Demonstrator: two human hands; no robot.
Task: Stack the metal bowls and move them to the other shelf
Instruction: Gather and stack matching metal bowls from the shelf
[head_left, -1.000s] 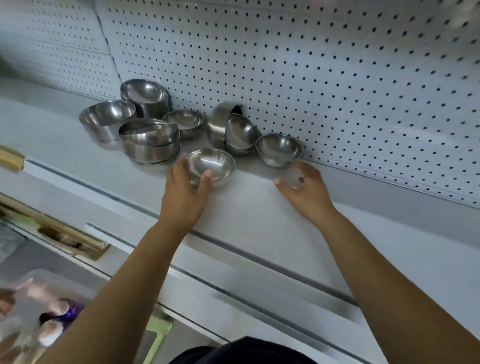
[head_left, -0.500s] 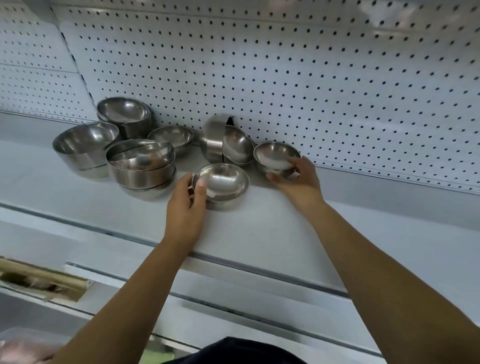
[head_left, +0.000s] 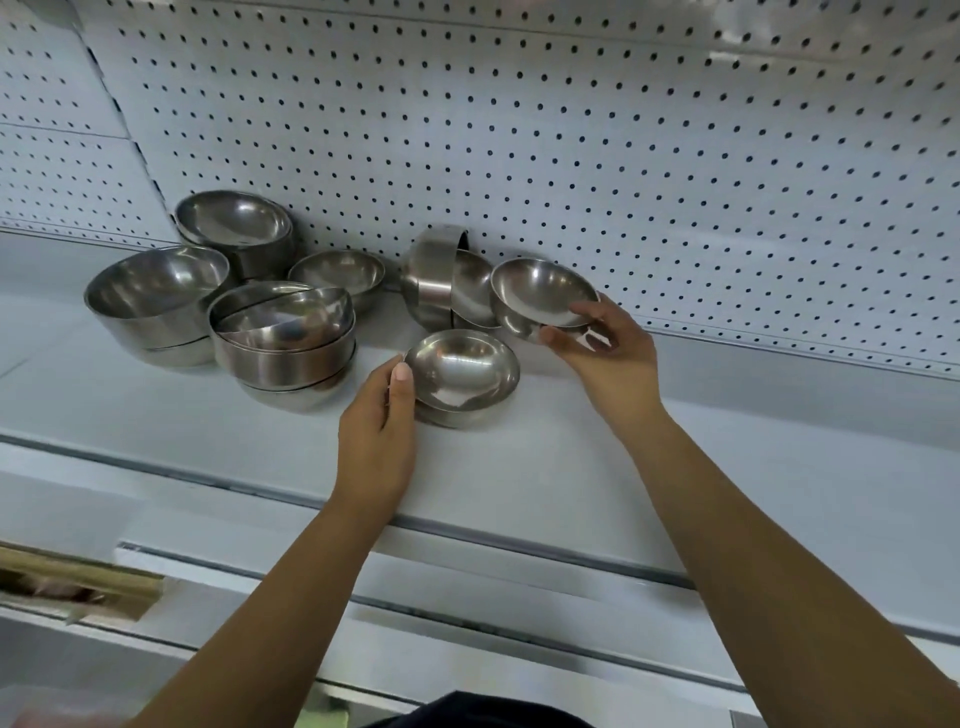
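The right hand (head_left: 608, 358), gripping the small bowl (head_left: 540, 293), had just lifted it off the shelf (head_left: 519, 467) while the left hand (head_left: 376, 431) held the front bowl (head_left: 462, 371) by its rim, probably for nesting

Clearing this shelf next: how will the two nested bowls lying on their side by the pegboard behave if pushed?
The nested bowls rest on curved walls, so they would probably roll or rock. Polished metal looks slippery; the inner bowl might slide out. They look rigid.

We are seeing shiny silver round metal bowls (head_left: 156, 291) on a plain white flat shelf (head_left: 571, 467), against white pegboard panelling (head_left: 571, 156) dotted with dark holes.
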